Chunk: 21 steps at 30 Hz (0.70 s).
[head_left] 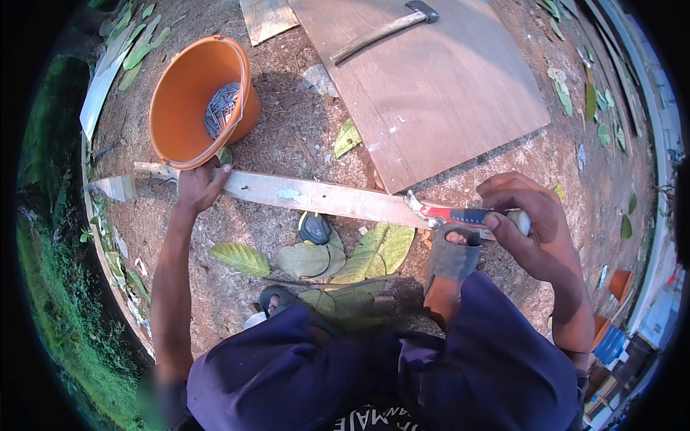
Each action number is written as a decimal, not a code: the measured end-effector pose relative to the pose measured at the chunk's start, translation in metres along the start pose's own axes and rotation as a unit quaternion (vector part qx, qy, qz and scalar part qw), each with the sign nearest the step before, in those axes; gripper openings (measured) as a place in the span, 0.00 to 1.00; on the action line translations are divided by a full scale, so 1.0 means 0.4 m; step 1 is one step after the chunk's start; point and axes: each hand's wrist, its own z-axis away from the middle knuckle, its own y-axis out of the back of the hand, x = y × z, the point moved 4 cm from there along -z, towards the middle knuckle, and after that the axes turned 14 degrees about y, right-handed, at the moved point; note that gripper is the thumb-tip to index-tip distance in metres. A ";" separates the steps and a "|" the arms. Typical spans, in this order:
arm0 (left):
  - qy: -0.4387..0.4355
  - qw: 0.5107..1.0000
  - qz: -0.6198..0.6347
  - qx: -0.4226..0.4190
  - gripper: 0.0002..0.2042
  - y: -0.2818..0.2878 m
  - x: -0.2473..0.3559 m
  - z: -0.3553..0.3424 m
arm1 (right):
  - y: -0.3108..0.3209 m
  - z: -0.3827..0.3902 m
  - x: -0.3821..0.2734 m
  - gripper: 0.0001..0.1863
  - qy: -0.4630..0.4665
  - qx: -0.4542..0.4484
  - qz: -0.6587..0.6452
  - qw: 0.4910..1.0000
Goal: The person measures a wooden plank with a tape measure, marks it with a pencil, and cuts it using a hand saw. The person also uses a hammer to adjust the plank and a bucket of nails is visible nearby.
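Observation:
A long, narrow wooden board (305, 195) lies across the ground in front of me. My left hand (199, 188) grips its left part beside the orange bucket (167, 111), thumb on top and the other fingers partly hidden. At the board's right end, my right hand (528, 223) holds a hammer (460, 215) with a red and dark blue handle. The hammer's metal head rests on or just above the board; I cannot tell which. Grey nails (221, 109) lie inside the bucket. My sandalled right foot (453, 255) is at the board's right end.
A wide plywood sheet (438, 100) lies beyond the board, with a wooden-handled hatchet (384, 34) on it. Near my side of the board sit a black and yellow tape measure (314, 228) and large leaves (374, 255). More planks (267, 18) lie farther off.

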 end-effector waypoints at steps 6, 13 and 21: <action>-0.057 0.997 -0.017 0.056 0.35 0.027 -0.005 0.047 | -0.031 -0.006 -0.063 0.07 -0.072 -0.004 0.012 0.997; -0.040 0.992 0.036 0.118 0.44 0.030 -0.010 0.117 | -0.148 -0.164 -0.067 0.20 -0.076 0.169 -0.320 0.929; -0.100 0.967 0.101 0.210 0.43 -0.032 -0.012 0.099 | -0.361 -0.446 -0.133 0.20 -0.068 0.059 -0.310 0.946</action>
